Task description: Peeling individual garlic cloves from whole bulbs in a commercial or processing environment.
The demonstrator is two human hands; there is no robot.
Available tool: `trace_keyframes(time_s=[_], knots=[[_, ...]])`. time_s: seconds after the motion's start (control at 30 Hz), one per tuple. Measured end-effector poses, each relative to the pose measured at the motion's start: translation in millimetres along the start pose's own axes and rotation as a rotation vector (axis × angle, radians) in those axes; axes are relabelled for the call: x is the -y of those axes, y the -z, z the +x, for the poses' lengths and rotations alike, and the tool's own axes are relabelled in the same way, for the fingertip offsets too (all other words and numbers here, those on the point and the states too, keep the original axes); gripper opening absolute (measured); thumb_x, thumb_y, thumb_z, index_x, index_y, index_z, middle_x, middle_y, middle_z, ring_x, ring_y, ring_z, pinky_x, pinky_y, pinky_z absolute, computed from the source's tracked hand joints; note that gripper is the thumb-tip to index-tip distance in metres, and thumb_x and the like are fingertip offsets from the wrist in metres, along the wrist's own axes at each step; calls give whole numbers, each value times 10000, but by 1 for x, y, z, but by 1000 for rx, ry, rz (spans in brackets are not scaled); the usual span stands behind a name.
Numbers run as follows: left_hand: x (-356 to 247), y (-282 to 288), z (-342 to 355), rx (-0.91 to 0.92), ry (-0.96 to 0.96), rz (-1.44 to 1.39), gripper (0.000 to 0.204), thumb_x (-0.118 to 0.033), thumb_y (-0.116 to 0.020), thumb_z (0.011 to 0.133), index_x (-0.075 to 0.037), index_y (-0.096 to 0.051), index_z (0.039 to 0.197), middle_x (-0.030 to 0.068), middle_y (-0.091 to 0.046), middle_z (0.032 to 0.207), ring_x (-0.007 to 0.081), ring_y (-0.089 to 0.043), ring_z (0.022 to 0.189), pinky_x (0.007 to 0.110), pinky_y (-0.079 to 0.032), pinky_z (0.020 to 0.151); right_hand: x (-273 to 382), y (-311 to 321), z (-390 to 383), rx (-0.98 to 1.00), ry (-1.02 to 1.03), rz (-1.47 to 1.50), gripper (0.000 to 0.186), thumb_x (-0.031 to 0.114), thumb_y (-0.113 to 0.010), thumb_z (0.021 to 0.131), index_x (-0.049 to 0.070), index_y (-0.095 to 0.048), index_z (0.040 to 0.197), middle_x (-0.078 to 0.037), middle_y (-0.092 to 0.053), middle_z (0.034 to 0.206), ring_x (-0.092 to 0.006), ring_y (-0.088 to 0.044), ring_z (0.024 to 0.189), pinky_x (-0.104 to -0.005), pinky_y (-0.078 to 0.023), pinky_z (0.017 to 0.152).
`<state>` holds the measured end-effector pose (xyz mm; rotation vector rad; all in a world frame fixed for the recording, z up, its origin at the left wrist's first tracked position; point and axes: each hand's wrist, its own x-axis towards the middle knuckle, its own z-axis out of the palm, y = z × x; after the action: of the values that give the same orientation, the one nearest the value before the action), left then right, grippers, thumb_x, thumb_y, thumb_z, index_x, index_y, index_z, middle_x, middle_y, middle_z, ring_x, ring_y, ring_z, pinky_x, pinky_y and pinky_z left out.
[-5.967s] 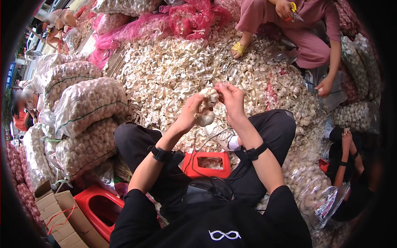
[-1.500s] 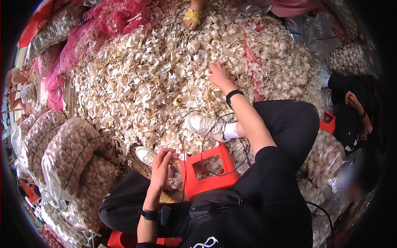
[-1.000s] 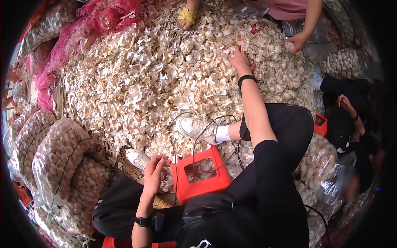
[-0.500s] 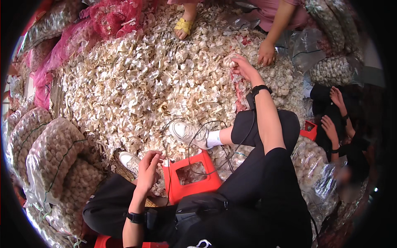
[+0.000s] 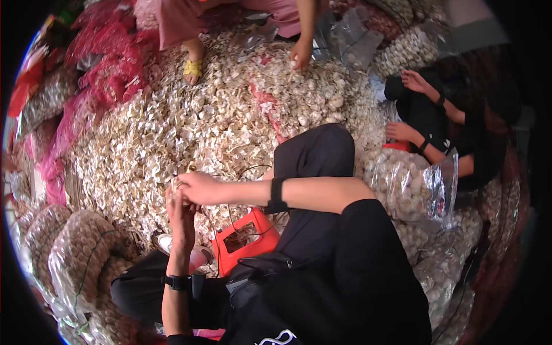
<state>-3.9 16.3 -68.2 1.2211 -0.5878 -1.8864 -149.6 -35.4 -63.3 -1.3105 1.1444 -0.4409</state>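
Above the layer of garlic skins (image 5: 167, 132), my two hands meet. My right hand (image 5: 201, 188) reaches across from the right, its fingers closed on a pale garlic bulb (image 5: 175, 184). From below comes my left hand (image 5: 181, 218), upright, its fingers curled against the same bulb. Fingers cover most of the bulb, so its far side is hidden. Loose garlic bulbs (image 5: 313, 98) lie heaped beyond my right knee.
A red plastic stool (image 5: 244, 244) stands before me. Filled bags of garlic (image 5: 80, 259) crowd the left, with another clear bag (image 5: 397, 178) at right. A person's hand (image 5: 302, 53) touches the far heap. Another person's hands (image 5: 405, 132) are at right. Pink netting (image 5: 109, 75) lies far left.
My right hand has drawn back from the far heap with the garlic bulb and come left to my left hand. My left hand has risen to meet it. The view has shifted right.
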Motion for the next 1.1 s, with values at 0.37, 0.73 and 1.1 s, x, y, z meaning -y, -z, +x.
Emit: trace_keyframes(time_s=[0.37, 0.73, 1.1], knots=[[11, -69, 202, 46, 47, 471, 473, -188, -649, 898, -83, -451, 1314, 71, -599, 1110, 150, -594, 945, 253, -483, 714, 81, 326, -158, -909, 492, 319, 280, 301, -549, 892, 58, -670, 957, -94, -710, 845, -139, -680, 696, -222, -463, 547], [151, 44, 337, 78, 98, 238, 615, -10, -547, 866, 37, -266, 1410, 211, -513, 1202, 359, -639, 964, 449, -580, 789, -267, 268, -92, -716, -686, -482, 408, 200, -594, 886, 90, -521, 1272, -183, -383, 1426, -373, -520, 1180, -474, -497, 919], [10, -42, 95, 120, 174, 542, 207, -213, -500, 971, -77, -590, 1098, 30, -642, 989, 122, -612, 890, 252, -447, 761, -214, 261, -120, -927, -200, -183, 425, 202, -763, 761, 64, -509, 1073, -114, -611, 980, -229, -602, 949, -367, -483, 793]])
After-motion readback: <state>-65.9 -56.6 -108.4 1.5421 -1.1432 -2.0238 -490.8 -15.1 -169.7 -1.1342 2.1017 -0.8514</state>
